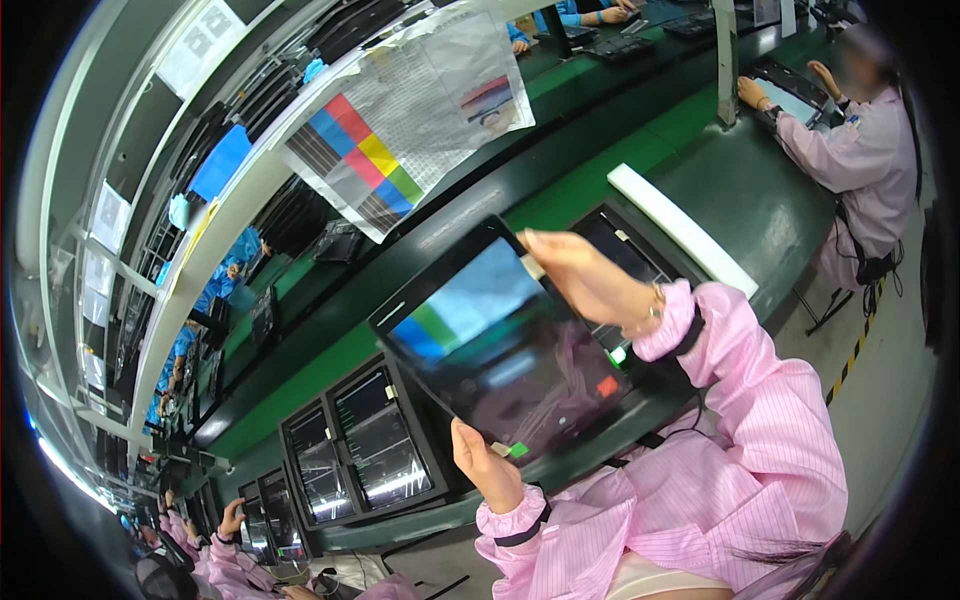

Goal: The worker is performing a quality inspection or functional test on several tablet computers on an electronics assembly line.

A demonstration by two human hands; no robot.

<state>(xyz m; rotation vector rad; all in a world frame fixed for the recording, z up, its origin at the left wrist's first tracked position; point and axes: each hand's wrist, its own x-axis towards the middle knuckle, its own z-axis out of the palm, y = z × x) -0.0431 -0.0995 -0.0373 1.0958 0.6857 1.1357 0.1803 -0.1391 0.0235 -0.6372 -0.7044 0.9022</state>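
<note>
Between my two hands is a dark, glossy display panel (520, 370) with a black rim, held tilted above the bench. Blue, green and pale reflections cross its surface, and small green and red patches show near its lower edge. My left hand (487, 467) grips the near left edge, by a pale tab. My right hand (590, 275) is closed on the opposite edge, its fingers partly hidden. Just beyond the right hand lies a black tray (622, 238) with another dark panel, partly covered by my hand and the held panel.
Two dark panels in black trays (365, 440) lie on the left of the green bench. A white bar (682, 230) lies at the right. A printed sheet with colour blocks (400, 130) hangs from a curved rail. A co-worker in pink (850, 150) sits at the far right.
</note>
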